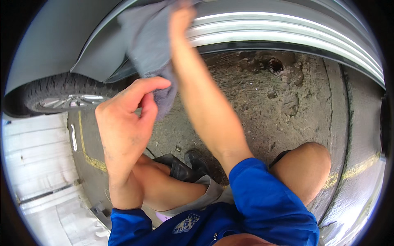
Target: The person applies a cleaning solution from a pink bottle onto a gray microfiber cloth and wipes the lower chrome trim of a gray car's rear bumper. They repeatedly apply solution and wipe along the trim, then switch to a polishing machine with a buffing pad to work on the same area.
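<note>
A grey cloth (147,43) hangs against the side of a grey car (104,49), near the rear edge of a door or panel. At the top of the view my right hand (183,15), blurred, is on the cloth's upper edge against the car; its fingers are partly hidden. My left hand (129,107) is raised in front of the cloth's lower end, with thumb and index finger curled towards each other. The cloth's tail passes behind those fingertips, and whether they pinch it cannot be told. To the right of my right hand run the shiny ribbed strips of the car's sill (261,27).
A car wheel with tyre (70,95) is at the left. Below the sill lies rough, wet concrete floor (261,101) with a hole (275,65) and yellow lines. My bent knees and black rubber boots (181,167) are close below. A white wall (40,147) stands at the lower left.
</note>
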